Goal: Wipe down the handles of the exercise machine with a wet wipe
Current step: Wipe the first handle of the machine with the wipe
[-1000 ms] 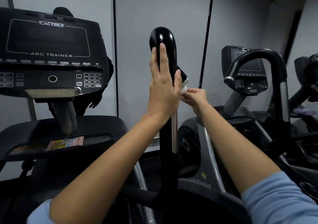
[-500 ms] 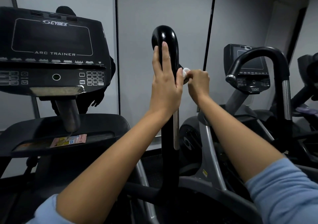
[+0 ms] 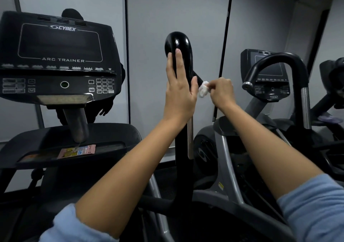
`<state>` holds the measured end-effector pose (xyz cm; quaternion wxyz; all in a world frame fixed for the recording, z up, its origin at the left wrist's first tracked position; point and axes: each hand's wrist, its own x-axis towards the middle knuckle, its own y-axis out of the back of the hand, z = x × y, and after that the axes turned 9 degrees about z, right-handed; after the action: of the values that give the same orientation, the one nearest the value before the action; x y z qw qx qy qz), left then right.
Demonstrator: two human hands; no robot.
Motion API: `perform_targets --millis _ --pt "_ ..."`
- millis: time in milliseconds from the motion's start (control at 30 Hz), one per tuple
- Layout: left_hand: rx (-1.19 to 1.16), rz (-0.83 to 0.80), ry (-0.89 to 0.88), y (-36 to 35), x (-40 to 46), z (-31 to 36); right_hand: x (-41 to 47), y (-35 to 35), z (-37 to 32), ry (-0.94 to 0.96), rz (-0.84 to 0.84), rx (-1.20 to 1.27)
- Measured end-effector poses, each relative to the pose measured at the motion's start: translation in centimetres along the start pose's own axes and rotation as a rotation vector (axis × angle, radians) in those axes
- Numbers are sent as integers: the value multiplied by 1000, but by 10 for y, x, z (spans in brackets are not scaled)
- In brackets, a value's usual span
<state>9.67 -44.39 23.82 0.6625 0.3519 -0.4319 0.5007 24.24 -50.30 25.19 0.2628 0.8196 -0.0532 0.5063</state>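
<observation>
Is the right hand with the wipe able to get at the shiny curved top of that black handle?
Probably yes. The right hand pinches the wet wipe just below the handle's top, which is bare above the left hand.

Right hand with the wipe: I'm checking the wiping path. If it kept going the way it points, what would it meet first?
Probably the black side stub of the handle; the wet wipe in the right hand already seems to touch it.

Dim, soft focus, warped edges

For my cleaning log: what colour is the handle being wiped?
Glossy black handle, with a silver strip lower down; seen in the head view.
</observation>
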Motion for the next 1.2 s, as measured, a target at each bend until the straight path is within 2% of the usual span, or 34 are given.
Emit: perform_targets --millis 133,233,300,367,433,500,600,700,867,933,1000,1067,1133,1200 --pt "-80 -65 81 10 0 8 -3 41 -26 -134 254 288" --pt "-184 -127 263 22 -30 11 -18 68 -66 -3 367 507" --pt "-204 -174 390 25 -59 10 -36 74 -88 143 379 570" --pt "-199 -186 492 25 -73 5 -57 67 -101 320 306 515" --pt "-213 -189 545 24 -73 0 -72 56 -101 487 276 332" --pt "-217 -198 564 24 -72 -1 -77 44 -92 592 351 134" --pt "-242 -209 576 24 -73 1 -73 33 -90 637 472 -11" --pt "-245 -215 566 24 -73 2 -53 34 -108 585 481 -44" --pt "-207 -222 552 26 -74 6 -7 53 -138 251 210 304" --pt "-208 -236 563 27 -74 6 -11 61 -140 226 218 389" --pt "-207 -232 570 27 -74 6 -34 60 -128 360 342 276" --pt "-221 -208 580 24 -74 4 -59 47 -109 560 454 5" --pt "-226 -203 586 23 -74 4 -71 39 -100 706 471 -180" --pt "-224 -217 584 23 -74 4 -64 39 -99 770 446 -273"
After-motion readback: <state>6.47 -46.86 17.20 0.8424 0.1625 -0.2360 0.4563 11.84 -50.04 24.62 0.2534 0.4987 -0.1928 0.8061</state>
